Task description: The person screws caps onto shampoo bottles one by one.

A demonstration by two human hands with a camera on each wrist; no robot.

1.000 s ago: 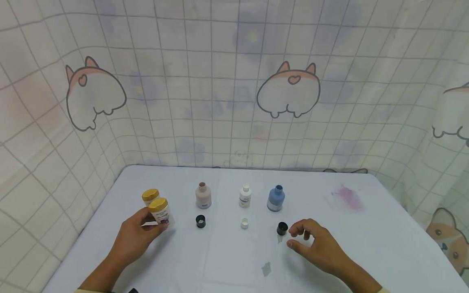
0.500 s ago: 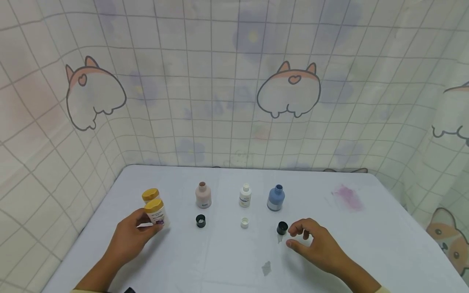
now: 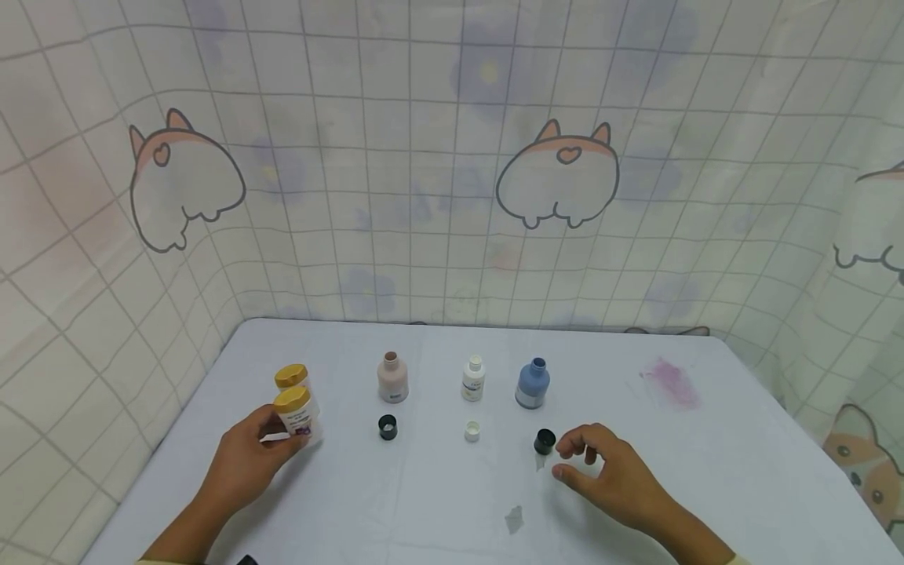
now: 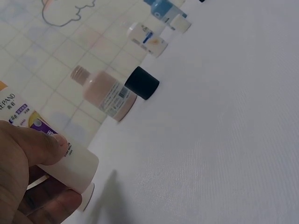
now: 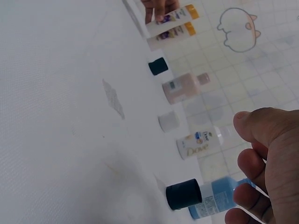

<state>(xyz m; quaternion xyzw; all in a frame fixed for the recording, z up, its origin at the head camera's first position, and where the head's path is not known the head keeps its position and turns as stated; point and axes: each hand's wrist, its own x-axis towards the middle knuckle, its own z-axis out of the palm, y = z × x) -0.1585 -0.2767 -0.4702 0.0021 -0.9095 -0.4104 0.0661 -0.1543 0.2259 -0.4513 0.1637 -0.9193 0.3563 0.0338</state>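
Observation:
My left hand grips a white bottle with a yellow cap, thumb across its printed front in the left wrist view. The bottle leans slightly, close over the table. Right behind it stands a similar yellow-capped bottle, partly hidden. My right hand hovers with loosely bent fingers, holding nothing, just right of a black cap. Beyond that cap is an uncapped blue bottle. An uncapped pink bottle and a small white Dove bottle stand in the same row.
A second black cap lies in front of the pink bottle, and a white cap before the Dove bottle. The white tabletop bears a pink stain and a grey mark. A patterned curtain encloses the back and sides.
My left hand has moved slightly left with the yellow-capped bottle, bringing it in front of its twin and more upright. The right hand and other bottles stay put.

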